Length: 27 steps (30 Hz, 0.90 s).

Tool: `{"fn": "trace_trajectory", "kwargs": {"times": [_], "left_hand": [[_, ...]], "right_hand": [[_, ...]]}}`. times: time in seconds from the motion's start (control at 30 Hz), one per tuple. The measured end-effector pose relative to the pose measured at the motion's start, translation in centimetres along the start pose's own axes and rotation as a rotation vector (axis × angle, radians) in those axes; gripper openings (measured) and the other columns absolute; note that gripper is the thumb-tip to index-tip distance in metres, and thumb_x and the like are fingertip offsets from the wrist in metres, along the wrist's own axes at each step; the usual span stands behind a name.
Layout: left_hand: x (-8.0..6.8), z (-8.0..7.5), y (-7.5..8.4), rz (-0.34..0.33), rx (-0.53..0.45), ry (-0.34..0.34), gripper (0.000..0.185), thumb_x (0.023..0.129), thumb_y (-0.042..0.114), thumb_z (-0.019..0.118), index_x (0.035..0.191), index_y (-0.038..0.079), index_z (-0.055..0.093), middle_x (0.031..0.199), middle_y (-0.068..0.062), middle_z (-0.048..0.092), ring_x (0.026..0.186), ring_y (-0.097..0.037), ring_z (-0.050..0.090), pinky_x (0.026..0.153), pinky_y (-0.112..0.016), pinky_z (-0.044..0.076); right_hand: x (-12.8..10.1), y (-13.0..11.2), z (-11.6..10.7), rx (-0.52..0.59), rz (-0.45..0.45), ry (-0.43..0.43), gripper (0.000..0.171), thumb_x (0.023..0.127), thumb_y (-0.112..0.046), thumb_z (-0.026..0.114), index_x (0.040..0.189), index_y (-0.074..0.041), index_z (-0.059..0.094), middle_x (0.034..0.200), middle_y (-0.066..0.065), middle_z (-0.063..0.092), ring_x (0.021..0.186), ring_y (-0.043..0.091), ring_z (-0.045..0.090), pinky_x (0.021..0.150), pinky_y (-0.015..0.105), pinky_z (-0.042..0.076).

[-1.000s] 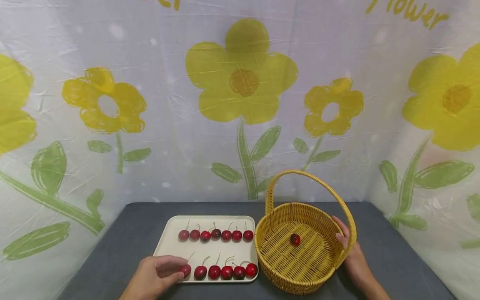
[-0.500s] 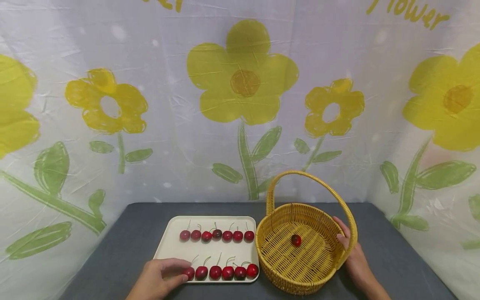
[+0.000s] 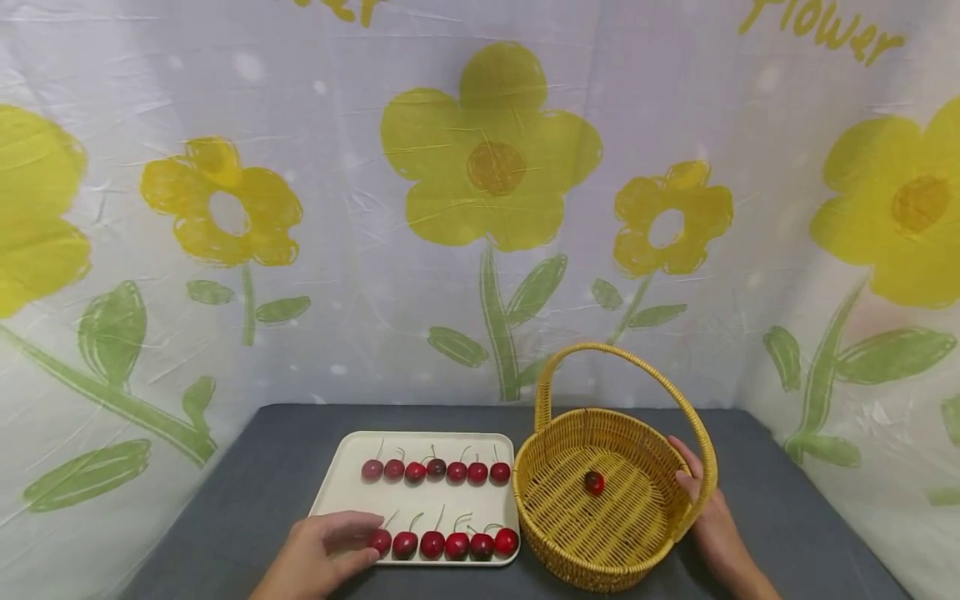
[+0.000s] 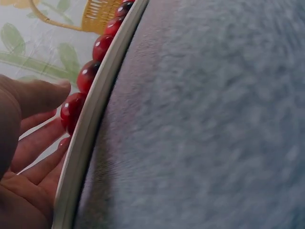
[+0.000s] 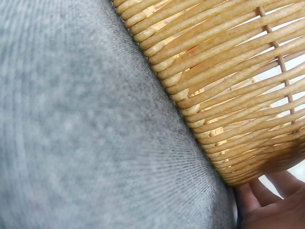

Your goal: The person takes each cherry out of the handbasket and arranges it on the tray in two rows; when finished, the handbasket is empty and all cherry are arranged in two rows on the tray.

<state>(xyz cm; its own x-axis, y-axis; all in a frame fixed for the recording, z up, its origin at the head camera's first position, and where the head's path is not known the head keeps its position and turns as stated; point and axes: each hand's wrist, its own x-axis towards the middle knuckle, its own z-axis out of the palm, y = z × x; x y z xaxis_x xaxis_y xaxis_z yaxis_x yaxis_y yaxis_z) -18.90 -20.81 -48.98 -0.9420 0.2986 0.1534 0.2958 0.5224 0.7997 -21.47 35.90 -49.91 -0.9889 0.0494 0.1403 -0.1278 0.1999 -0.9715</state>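
On the white tray (image 3: 423, 497), the front row's leftmost cherry (image 3: 382, 543) sits between the thumb and fingers of my left hand (image 3: 315, 550). The fingers are relaxed and fairly straight behind that cherry (image 4: 72, 112); the thumb (image 4: 50, 95) ends just above it in the left wrist view. Several stemmed cherries (image 3: 432, 544) continue the row to the right. My right hand (image 3: 716, 533) holds the right side of the yellow woven basket (image 3: 573, 567), its thumb at the rim and fingers along the outer wall. One dark red cherry (image 3: 595, 483) lies inside.
A second row of several cherries (image 3: 437, 469) lines the back of the tray. The basket's tall arched handle (image 3: 633, 360) rises over its opening. Tray and basket stand side by side on the dark grey table (image 3: 277, 450), before a flower-printed cloth backdrop (image 3: 360, 317).
My left hand has shifted slightly right together with the leftmost front cherry, which now sits closer to its neighbour. The right hand stays on the basket. The whole head view has drifted slightly.
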Motion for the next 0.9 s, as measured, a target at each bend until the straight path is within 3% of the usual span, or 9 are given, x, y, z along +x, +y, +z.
{"fn": "trace_trajectory", "kwargs": {"times": [0.17,0.27,0.33,0.5,0.57,0.73,0.9], "left_hand": [[0.0,-1.2,0.9,-0.154,-0.217,-0.012,0.044,0.094,0.021,0.088,0.132,0.001,0.077,0.124,-0.016,0.081,0.103,-0.014,0.081,0.085,-0.024,0.065],[0.0,-1.9,1.8,-0.155,-0.327,-0.024,0.046,0.1,0.019,0.082,0.139,-0.003,0.071,0.135,-0.021,0.076,0.112,-0.016,0.08,0.09,-0.024,0.064],[0.2,-2.2,2.5,-0.104,-0.387,-0.059,0.046,0.103,0.016,0.077,0.144,-0.004,0.067,0.139,-0.021,0.074,0.119,-0.016,0.078,0.094,-0.023,0.062],[1.6,-2.2,4.8,0.054,-0.566,-0.231,0.045,0.11,0.007,0.063,0.153,-0.007,0.056,0.147,-0.014,0.071,0.13,-0.018,0.073,0.104,-0.027,0.06],[2.5,-1.9,6.0,0.101,-0.612,-0.299,0.046,0.112,0.005,0.059,0.155,-0.008,0.053,0.15,-0.017,0.069,0.132,-0.019,0.072,0.107,-0.029,0.059],[5.3,-0.4,9.4,0.214,-0.624,-0.422,0.045,0.11,0.006,0.063,0.153,-0.008,0.056,0.151,-0.031,0.062,0.134,-0.022,0.071,0.108,-0.031,0.059],[8.5,2.2,12.8,0.294,-0.577,-0.528,0.043,0.107,0.01,0.072,0.147,-0.001,0.066,0.146,-0.026,0.069,0.134,-0.03,0.071,0.107,-0.033,0.06]], "right_hand": [[0.0,0.1,0.1,0.003,-0.006,0.005,0.056,0.121,-0.032,0.036,0.175,-0.023,0.026,0.148,-0.024,0.055,0.128,-0.004,0.061,0.096,0.015,0.053],[0.0,0.0,0.1,0.009,-0.006,0.005,0.056,0.121,-0.032,0.037,0.175,-0.022,0.027,0.147,-0.026,0.056,0.127,-0.005,0.061,0.096,0.015,0.053],[-0.1,0.0,0.2,0.022,-0.008,0.002,0.056,0.121,-0.031,0.037,0.175,-0.021,0.027,0.146,-0.026,0.056,0.127,-0.005,0.061,0.096,0.015,0.053],[-0.2,-0.1,0.2,0.054,-0.01,-0.008,0.056,0.121,-0.031,0.037,0.175,-0.02,0.026,0.145,-0.025,0.058,0.127,-0.003,0.062,0.096,0.016,0.054],[-0.2,-0.1,0.2,0.051,-0.005,-0.01,0.057,0.121,-0.032,0.037,0.175,-0.02,0.026,0.145,-0.025,0.058,0.127,-0.003,0.062,0.096,0.016,0.054],[-0.1,0.1,0.1,0.026,0.009,-0.006,0.057,0.121,-0.034,0.036,0.176,-0.022,0.024,0.146,-0.025,0.056,0.128,-0.004,0.061,0.097,0.016,0.053],[0.0,0.0,0.1,-0.004,0.012,-0.002,0.058,0.121,-0.037,0.036,0.176,-0.023,0.023,0.154,-0.013,0.051,0.128,-0.004,0.061,0.097,0.017,0.054]]}}
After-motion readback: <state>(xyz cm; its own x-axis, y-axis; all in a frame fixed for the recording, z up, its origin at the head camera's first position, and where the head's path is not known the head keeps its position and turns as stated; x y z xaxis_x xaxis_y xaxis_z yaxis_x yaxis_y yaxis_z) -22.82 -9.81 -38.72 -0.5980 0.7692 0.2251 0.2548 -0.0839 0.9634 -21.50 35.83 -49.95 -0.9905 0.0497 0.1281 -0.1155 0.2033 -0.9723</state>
